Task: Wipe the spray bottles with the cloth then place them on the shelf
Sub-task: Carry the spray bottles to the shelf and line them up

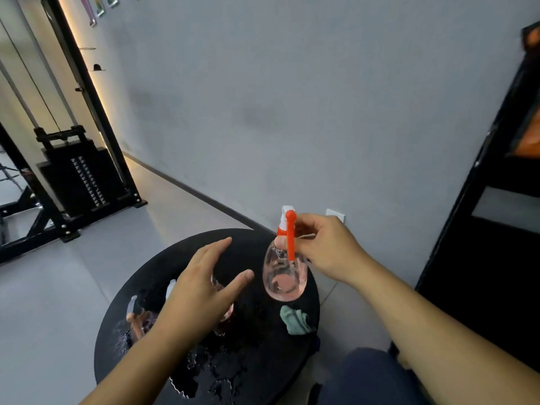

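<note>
Holding one spray bottle (285, 273) up over the far side of the round black counter (257, 334) w/ my right hand (327, 247), fingers pinched round the neck just under the orange-white trigger head. Left hand (201, 287) is spread flat, fingers straight, hovering over the other bottles (137, 317) on the counter's left part, gripping nothing. Green cloth (295, 320) lies crumpled on the counter's right side, just below the lifted bottle, untouched.

Handling, my read: clear thin plastic, pinkish, looks near empty, so light and a bit squashy; body prob. slick, esp. w/ water beads on the counter. Neck is the stiffest, safest grip; squeezing the belly could dent it or let it slip. Black shelf (496, 200) stands well apart to the right.
</note>
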A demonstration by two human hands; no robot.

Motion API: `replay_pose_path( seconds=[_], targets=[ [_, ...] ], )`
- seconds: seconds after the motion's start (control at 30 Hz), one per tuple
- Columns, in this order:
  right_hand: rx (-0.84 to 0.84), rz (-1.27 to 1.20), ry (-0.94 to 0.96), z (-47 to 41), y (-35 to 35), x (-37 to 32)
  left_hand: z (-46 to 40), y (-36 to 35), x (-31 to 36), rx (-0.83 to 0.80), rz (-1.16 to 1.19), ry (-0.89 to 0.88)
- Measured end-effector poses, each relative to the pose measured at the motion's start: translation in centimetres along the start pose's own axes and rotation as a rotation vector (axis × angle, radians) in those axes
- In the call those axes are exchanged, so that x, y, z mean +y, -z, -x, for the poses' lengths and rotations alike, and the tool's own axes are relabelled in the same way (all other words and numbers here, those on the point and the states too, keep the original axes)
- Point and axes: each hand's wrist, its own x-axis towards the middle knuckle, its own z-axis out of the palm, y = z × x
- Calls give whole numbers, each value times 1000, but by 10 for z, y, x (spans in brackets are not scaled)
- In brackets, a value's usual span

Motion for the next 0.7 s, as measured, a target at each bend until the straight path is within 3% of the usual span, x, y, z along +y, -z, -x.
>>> replay_pose_path(
  seconds=[0.23,0.7],
  targets=[
    [101,74,-7,61,65,-25,12,0,63,9,-122,-132],
    [329,148,-113,186,180,-11,47,-56,177,-121,-33,-313]
  ],
)
